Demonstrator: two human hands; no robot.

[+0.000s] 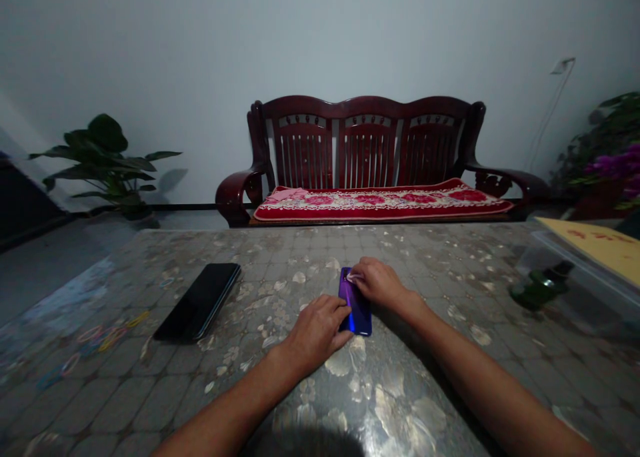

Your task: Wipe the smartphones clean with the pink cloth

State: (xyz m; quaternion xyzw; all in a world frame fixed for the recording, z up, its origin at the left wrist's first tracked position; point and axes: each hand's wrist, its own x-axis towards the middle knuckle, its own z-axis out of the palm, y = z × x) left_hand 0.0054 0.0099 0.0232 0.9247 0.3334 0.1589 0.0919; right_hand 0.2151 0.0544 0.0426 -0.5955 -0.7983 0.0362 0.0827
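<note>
A smartphone [357, 313] with a shiny purple-blue back lies face down on the patterned tablecloth. My left hand [320, 327] grips its left edge, thumb near the lower end and fingers over the side. At the upper end, my right hand [380, 280] pinches a small white piece of tissue [354, 278] and presses it on the phone's back near the camera. The fingertips partly hide the tissue and the phone's upper right.
A black tablet-like device [200, 302] lies left on the table [280, 403], beside several coloured rubber bands [107, 337]. To the right stand a green bottle [540, 287] and a clear plastic box [595, 303] under a yellow sheet [595, 243]. Behind is a wooden bench [367, 147].
</note>
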